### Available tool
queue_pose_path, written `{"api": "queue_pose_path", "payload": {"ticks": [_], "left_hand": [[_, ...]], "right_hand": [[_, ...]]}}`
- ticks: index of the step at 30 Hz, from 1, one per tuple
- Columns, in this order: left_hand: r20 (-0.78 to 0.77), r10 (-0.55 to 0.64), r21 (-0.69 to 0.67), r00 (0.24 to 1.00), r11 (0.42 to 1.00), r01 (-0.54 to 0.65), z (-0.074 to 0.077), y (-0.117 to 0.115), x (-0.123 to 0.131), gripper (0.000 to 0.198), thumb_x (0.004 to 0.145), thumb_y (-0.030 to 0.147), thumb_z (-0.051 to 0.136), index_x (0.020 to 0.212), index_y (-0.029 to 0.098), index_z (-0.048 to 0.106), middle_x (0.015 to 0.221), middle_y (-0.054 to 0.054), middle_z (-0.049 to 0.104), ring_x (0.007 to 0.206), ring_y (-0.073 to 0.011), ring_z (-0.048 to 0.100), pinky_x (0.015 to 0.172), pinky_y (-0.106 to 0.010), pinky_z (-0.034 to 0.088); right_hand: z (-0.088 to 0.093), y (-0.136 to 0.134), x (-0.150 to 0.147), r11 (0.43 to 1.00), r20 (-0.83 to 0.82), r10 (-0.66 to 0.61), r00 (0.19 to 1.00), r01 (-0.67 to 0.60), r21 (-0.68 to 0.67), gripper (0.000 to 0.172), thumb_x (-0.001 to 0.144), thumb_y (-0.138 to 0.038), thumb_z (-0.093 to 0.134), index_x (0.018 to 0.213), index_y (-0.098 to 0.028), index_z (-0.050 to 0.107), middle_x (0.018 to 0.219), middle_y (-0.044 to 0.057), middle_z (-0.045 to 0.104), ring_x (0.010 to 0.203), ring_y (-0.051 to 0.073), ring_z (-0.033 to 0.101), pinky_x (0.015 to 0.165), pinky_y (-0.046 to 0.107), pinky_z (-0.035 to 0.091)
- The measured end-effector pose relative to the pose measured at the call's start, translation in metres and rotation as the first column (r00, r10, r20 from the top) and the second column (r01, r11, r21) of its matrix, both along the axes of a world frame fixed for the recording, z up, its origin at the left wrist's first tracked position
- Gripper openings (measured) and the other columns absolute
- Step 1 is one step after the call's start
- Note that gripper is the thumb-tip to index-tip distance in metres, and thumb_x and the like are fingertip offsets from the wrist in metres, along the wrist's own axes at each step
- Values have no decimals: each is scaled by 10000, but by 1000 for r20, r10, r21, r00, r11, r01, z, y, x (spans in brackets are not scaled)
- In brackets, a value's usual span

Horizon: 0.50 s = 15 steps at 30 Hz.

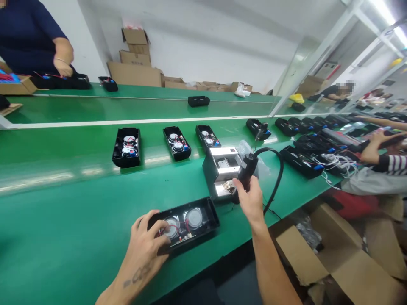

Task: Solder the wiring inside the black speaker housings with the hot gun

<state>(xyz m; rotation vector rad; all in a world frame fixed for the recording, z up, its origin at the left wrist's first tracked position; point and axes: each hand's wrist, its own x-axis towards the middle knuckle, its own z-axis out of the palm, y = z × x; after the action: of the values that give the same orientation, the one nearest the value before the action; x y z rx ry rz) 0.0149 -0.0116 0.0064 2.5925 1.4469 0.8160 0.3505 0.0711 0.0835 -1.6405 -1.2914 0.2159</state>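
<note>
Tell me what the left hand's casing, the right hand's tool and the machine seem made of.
Casing: probably plastic; black, smooth, thin-walled.
Tool: likely a plastic grip; black, with a faint sheen.
Machine: apparently metal on top and front, silvery with bright reflections; its dark side could be painted metal or plastic.

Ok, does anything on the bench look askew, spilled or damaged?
No spill or damage stands out. The oddest spot is the tangle of white cables at right, heaped partly over black cases, with a loose end trailing onto the green bench. The open case gripped by the left hand looks intact.
</note>
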Motion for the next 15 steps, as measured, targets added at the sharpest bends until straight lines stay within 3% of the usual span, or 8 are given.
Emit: {"api": "queue_pose_path", "payload": {"ticks": [2, 5, 7, 9, 12, 15], "left_hand": [[-1, -4, 42, 1000, 999, 4, -5, 1, -3, 247, 573, 143, 749, 726, 334, 719, 1008, -16, 772, 1269, -452, 570, 954, -643, 470], [2, -5, 72, 1000, 997, 5, -5, 3, -6, 219, 572, 163, 741, 706, 333, 711, 987, -16, 775, 1250, -444, 577, 927, -618, 484], [-11, -4, 72, 1000, 997, 4, -3, 3, -6, 213, 593, 152, 725, 713, 329, 718, 989, -12, 775, 1259, -430, 575, 936, -597, 488], [-37, 4, 83, 999, 997, -1, -1, 2, -5, 203, 627, 145, 715, 723, 324, 729, 992, -5, 775, 1256, -420, 573, 929, -575, 493], [-69, 28, 133, 997, 991, -18, 1, 3, -2, 152, 662, 171, 738, 710, 314, 734, 981, -7, 776, 1222, -424, 574, 878, -547, 499], [-116, 23, 177, 993, 984, -2, 1, 6, 3, 116, 674, 215, 775, 720, 315, 737, 986, -12, 776, 1200, -431, 569, 836, -533, 495]], "right_hand": [[-12, 6, 1, 991, -176, 125, 976, -132, -31, 369, 883, -511, 722, 1062, -197, 648, 897, 73, 716, 852, 259, 689, 879, 459, 585], [-20, 6, -10, 961, -421, 278, 864, -255, 111, 328, 885, -424, 703, 1115, -220, 587, 667, -46, 621, 594, 177, 615, 682, 368, 567], [-13, 5, -14, 935, -539, 354, 765, -270, 231, 320, 878, -388, 712, 1107, -237, 547, 605, -96, 556, 486, 134, 539, 548, 304, 493], [5, 7, -15, 907, -589, 396, 704, -200, 371, 324, 869, -373, 742, 1065, -256, 510, 594, -118, 529, 447, 108, 498, 487, 263, 430], [31, 16, -12, 838, -532, 410, 741, -76, 540, 369, 875, -329, 768, 1116, -269, 495, 583, -134, 533, 435, 99, 486, 490, 256, 429], [40, 29, -9, 830, -429, 386, 817, -104, 548, 357, 884, -275, 771, 1123, -252, 506, 548, -137, 563, 413, 99, 490, 515, 273, 449]]}}
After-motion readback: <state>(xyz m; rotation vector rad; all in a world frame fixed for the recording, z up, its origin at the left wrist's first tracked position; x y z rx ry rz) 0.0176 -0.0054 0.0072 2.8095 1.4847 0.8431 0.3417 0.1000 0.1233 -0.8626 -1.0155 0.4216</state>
